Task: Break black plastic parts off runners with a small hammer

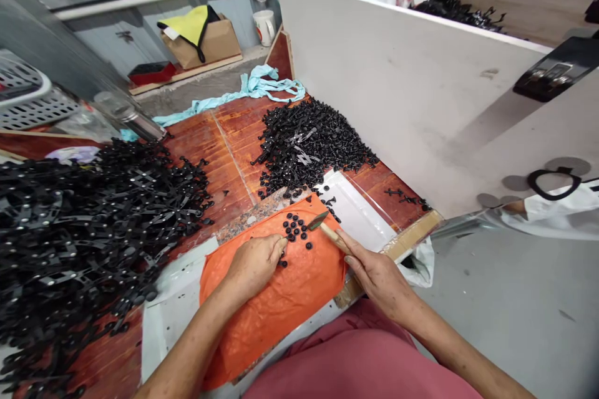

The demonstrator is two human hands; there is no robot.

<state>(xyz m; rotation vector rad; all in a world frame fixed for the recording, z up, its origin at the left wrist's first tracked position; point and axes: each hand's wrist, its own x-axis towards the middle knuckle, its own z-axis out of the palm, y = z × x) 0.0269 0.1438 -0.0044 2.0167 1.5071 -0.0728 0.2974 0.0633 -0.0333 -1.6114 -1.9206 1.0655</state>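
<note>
– On the orange sheet point(262, 318), what lies under inspection?
– Small black round pieces point(292, 224), loosely clustered near the sheet's far edge. A few others lie close to the left hand point(255, 262), partly hidden by its fingers.
– State of each hand?
– Left: fingers curled, thumb brought against the index finger, down among the pieces. Whether anything is pinched between them, I cannot tell. Right hand point(377, 274): closed around the wooden handle of a small tool point(333, 235), forefinger laid along it, dark blade pointing at the cluster.
– Finding on technique?
– Forefinger along the handle is sound, in my judgement; it should steer the tip finely. The blade is best held low and nearly flat, with light pressure, since the sheet is creased and could ruck up or snag.
– Risks noted?
– 2. Left fingertips sit near the blade, so strokes should run clear of them. Round pieces may also roll; short movements would suit better than sweeps.
– And the surroundings?
– A heap of black parts point(313, 143) stands on the tabletop point(201, 140) just beyond the sheet. Strays should be held apart from it, as similar colouring would make mixing hard to spot.
</note>
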